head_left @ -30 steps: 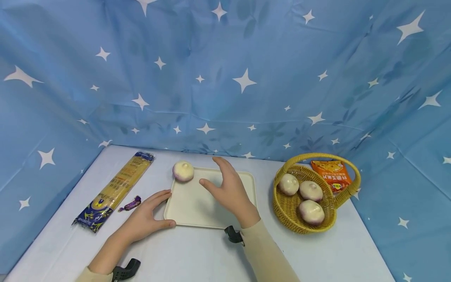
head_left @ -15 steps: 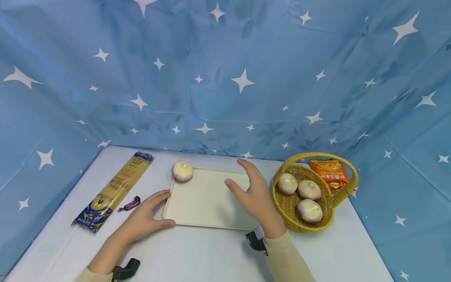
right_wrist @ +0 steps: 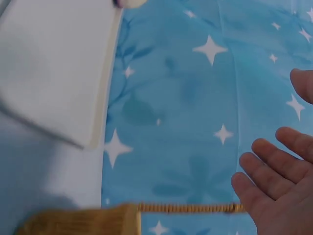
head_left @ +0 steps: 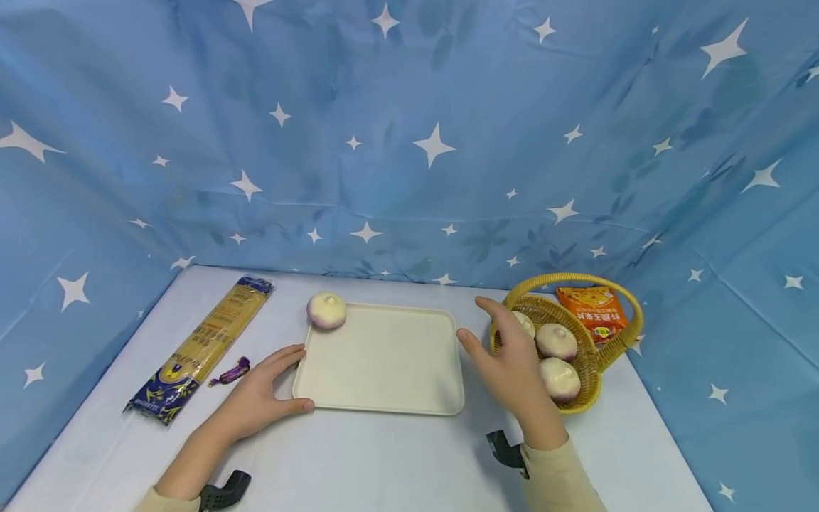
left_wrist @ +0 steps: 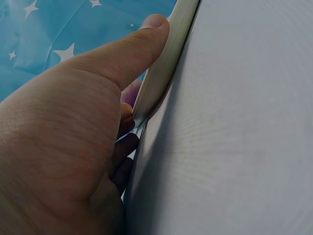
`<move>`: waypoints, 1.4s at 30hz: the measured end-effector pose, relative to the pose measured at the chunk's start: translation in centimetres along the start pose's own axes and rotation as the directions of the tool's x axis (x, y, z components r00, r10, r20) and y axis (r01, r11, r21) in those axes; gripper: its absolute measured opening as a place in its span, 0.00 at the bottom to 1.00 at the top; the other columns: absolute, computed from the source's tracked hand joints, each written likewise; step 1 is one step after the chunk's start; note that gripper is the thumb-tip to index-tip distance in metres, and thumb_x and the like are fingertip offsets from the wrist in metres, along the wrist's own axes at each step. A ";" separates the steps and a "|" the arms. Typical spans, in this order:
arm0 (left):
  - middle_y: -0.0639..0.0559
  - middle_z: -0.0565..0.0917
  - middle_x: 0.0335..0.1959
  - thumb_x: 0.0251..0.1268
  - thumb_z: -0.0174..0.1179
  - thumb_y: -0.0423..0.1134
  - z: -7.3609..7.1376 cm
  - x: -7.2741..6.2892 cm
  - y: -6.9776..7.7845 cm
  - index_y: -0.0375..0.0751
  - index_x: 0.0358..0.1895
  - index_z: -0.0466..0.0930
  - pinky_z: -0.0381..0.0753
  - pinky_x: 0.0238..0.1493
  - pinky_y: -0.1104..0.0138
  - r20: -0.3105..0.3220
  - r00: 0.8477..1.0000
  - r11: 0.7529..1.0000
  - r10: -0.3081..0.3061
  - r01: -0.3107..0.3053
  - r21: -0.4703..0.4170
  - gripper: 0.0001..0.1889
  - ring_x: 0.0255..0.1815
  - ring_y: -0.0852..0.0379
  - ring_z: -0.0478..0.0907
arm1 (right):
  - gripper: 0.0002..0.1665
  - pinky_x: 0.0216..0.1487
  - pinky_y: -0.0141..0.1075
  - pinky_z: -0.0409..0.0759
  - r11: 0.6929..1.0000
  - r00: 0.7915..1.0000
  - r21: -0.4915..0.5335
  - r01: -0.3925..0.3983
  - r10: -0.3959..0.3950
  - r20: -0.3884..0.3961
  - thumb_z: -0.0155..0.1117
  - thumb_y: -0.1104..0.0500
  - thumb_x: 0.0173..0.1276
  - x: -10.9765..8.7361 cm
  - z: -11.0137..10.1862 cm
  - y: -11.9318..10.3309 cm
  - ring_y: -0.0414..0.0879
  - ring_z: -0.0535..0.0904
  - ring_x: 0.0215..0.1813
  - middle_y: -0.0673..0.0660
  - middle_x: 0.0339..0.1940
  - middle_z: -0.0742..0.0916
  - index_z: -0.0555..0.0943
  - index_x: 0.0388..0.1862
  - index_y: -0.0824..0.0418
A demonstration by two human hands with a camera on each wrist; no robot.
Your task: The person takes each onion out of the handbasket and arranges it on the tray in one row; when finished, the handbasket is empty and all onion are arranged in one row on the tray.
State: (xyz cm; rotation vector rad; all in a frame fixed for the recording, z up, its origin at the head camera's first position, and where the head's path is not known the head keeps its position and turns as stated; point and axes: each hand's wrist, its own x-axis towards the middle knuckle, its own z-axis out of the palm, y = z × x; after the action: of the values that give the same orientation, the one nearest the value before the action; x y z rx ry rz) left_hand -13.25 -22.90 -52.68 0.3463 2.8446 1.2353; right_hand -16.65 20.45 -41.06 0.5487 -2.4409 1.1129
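My left hand touches the left side of a cream rectangular tray, its thumb by the near corner and the fingers along the edge. In the left wrist view the thumb lies against the tray's rim. A round white-and-purple vegetable rests at the tray's far left corner. Holding nothing, my right hand is raised between tray and wicker basket, with thumb and fingers spread. It overlaps the basket's left side in the head view. Similar vegetables lie inside, one partly hidden by that hand.
A long packet of spaghetti lies at the left, with a purple wrapped candy beside it. An orange snack bag lies behind the basket handle. Blue star-patterned cloth hangs around the white table.
My right hand has moved right, from over the tray to the basket's left side, fingers spread throughout. The left hand stays at the tray's edge. The whole head view has shifted slightly.
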 end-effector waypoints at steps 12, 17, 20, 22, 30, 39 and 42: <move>0.45 0.67 0.85 0.52 0.81 0.69 0.0 -0.1 0.1 0.40 0.82 0.70 0.62 0.81 0.31 -0.003 1.000 1.000 -0.006 0.006 0.013 0.58 0.85 0.32 0.61 | 0.35 0.68 0.27 0.75 0.994 0.996 -0.105 0.012 -0.020 -0.081 0.78 0.61 0.73 -2.9 -2.9 3.7 0.57 0.84 0.66 0.61 0.73 0.84 0.79 0.76 0.60; 0.45 0.67 0.85 0.53 0.80 0.70 -0.1 -0.1 0.0 0.41 0.83 0.70 0.61 0.81 0.31 -0.001 1.000 1.000 -0.003 0.003 0.019 0.58 0.85 0.32 0.61 | 0.34 0.60 0.14 0.68 0.986 0.995 -0.163 -0.015 -0.002 -0.103 0.79 0.61 0.71 -3.6 -3.8 4.5 0.60 0.86 0.60 0.62 0.70 0.85 0.79 0.74 0.66; 0.44 0.68 0.85 0.53 0.80 0.70 -0.2 -0.1 0.1 0.40 0.82 0.71 0.62 0.81 0.32 -0.002 1.000 1.000 -0.004 0.004 0.027 0.58 0.85 0.32 0.61 | 0.34 0.65 0.14 0.67 0.988 0.996 -0.149 -0.035 0.021 -0.091 0.79 0.61 0.73 -4.0 -4.4 5.2 0.62 0.85 0.66 0.63 0.71 0.85 0.79 0.75 0.65; 0.44 0.68 0.85 0.53 0.80 0.70 -0.2 -0.1 0.1 0.40 0.82 0.71 0.62 0.81 0.32 -0.003 1.000 1.000 -0.003 0.004 0.026 0.58 0.85 0.33 0.61 | 0.34 0.69 0.25 0.76 0.987 0.996 -0.150 -0.054 0.042 -0.084 0.78 0.60 0.73 -4.3 -4.8 5.6 0.63 0.85 0.65 0.62 0.71 0.85 0.78 0.76 0.64; 0.44 0.67 0.85 0.52 0.80 0.71 0.0 -0.1 -0.2 0.41 0.82 0.71 0.61 0.82 0.33 -0.006 1.000 1.000 0.000 0.000 0.017 0.58 0.85 0.33 0.61 | 0.34 0.57 0.69 0.83 0.974 0.993 -0.203 -0.100 0.086 -0.077 0.77 0.58 0.75 -5.4 -6.6 6.8 0.68 0.84 0.63 0.66 0.70 0.84 0.78 0.75 0.66; 0.44 0.67 0.85 0.52 0.80 0.71 0.0 -0.1 -0.1 0.41 0.82 0.71 0.61 0.81 0.32 -0.005 1.000 1.000 -0.005 0.005 0.018 0.58 0.85 0.33 0.61 | 0.35 0.60 0.70 0.80 0.958 0.990 -0.252 -0.138 0.129 -0.052 0.74 0.55 0.78 -6.3 -7.8 8.9 0.71 0.80 0.66 0.71 0.69 0.83 0.76 0.75 0.71; 0.44 0.67 0.85 0.52 0.80 0.71 0.0 -0.1 -0.1 0.41 0.82 0.71 0.61 0.81 0.32 -0.007 1.000 1.000 -0.005 0.005 0.019 0.58 0.85 0.33 0.61 | 0.34 0.60 0.72 0.79 0.956 0.991 -0.262 -0.134 0.126 -0.047 0.75 0.56 0.77 -6.5 -8.1 9.6 0.72 0.79 0.67 0.72 0.68 0.83 0.75 0.74 0.72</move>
State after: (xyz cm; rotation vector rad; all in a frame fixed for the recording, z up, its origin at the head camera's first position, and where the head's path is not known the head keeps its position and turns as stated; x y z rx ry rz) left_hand -13.21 -22.97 -52.78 0.3357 2.8631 1.2109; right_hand -14.37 33.73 -45.40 0.2887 -2.5749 0.8147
